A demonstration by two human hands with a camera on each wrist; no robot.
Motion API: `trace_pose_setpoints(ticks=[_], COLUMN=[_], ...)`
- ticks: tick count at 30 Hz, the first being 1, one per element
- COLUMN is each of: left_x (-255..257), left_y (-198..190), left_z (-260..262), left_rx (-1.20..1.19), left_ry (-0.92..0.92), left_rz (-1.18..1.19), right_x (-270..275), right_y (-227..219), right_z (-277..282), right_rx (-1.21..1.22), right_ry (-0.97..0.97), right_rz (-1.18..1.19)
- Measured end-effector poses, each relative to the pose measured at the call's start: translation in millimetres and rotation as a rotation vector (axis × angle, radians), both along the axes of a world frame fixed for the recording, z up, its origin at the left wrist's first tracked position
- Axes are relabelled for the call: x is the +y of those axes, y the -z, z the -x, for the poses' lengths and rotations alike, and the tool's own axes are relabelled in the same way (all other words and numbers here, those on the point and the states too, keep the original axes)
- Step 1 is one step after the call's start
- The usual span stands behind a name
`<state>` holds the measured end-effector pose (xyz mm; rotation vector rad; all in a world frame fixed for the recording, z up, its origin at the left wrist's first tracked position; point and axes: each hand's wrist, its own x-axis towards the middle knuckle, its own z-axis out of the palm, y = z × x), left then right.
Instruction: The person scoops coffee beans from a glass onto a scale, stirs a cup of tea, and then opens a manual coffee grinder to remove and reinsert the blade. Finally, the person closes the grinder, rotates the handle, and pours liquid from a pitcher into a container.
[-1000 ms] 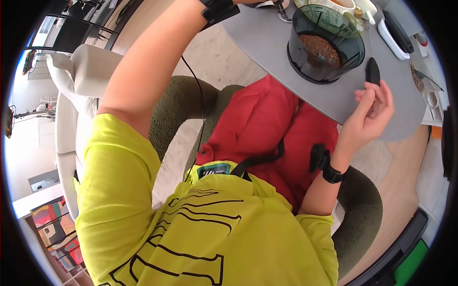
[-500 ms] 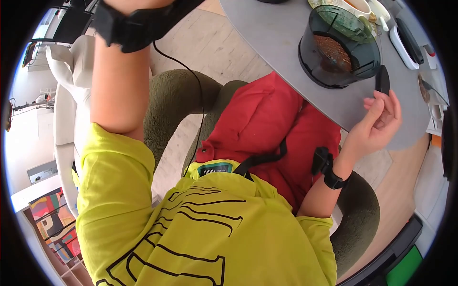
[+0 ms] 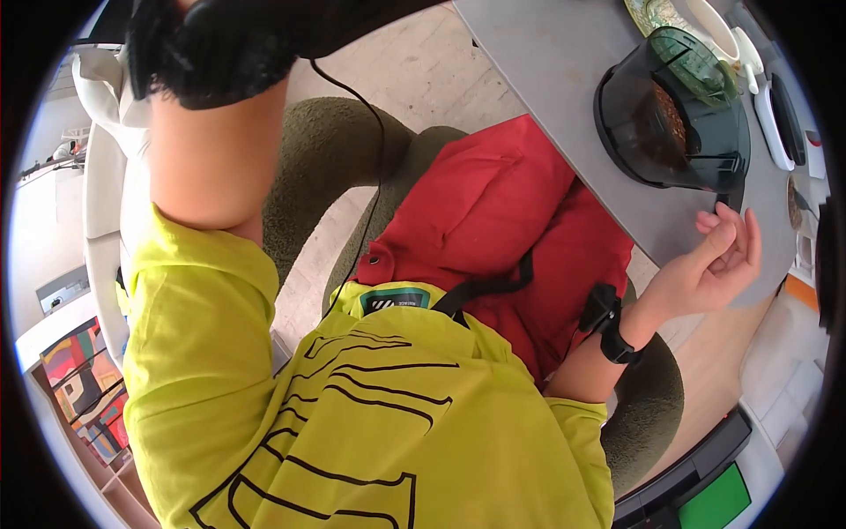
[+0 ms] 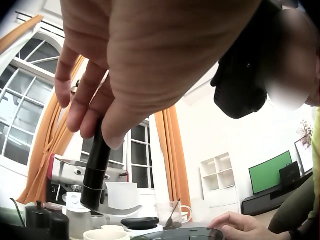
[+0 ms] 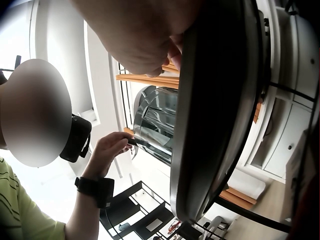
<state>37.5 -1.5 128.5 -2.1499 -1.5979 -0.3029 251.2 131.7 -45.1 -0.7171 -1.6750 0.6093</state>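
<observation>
Tabletop (image 3: 546,62) | container (image 3: 634,132) beside right hand (image 3: 709,273) | black-handled tool (image 4: 93,177) in left hand (image 4: 145,65)

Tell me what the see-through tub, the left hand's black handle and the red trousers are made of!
Tub: probably glossy tinted plastic, since things show through; it could be glass. Handle: maybe smooth plastic, judging by its soft sheen. Trousers: matte cloth, as they fold and crease; fibre unclear.

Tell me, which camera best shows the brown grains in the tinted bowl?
The head view, looking down on the grains inside the bowl. The left wrist view catches only the bowl's rim; the right shows no grains.
</observation>
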Motion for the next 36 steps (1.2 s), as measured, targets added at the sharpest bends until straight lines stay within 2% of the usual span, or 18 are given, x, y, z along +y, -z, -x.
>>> trace_pose_setpoints(ticks=[10,21,36], left_x=[55.2,65.8,74.9], left_y=[27.7,31.2,41.7], left_z=[-21.4,-39.6,-47.7], left_rx=[-0.103,-0.094,-0.044], left_ry=[0.206,0.175,0.146], left_rz=[0.158,0.198,0.244], right_x=[-10.5,-22.9,-23.4], right_y=[8.3,10.4,14.9], right_z=[-21.3,-32.5,-37.7], right_rx=[0.048,0.0,0.049], right_ry=[-0.038,-0.123,-0.177], right_rz=[0.088,-0.003,0.015])
